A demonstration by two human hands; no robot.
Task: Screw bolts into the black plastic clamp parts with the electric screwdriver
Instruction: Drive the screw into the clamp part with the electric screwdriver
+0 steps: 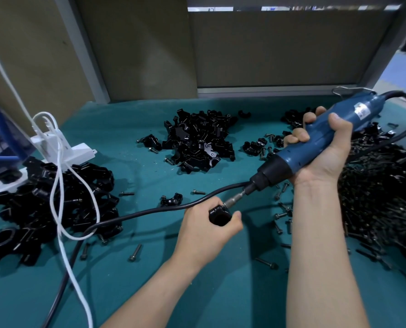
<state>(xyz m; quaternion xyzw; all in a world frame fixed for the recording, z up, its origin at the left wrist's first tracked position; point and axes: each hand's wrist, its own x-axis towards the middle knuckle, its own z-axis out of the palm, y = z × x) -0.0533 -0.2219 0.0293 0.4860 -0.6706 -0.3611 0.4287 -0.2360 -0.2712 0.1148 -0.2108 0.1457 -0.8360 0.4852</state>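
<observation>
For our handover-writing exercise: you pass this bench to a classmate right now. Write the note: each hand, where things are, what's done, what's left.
Left hand grips one black clamp part above the mat.
Right hand holds the electric screwdriver, its bit meeting the part.
Clamp parts: centre pile; bolts: heap at right.
Done: probably the left pile.
Left: finish this bolt, then the centre pile.
</observation>
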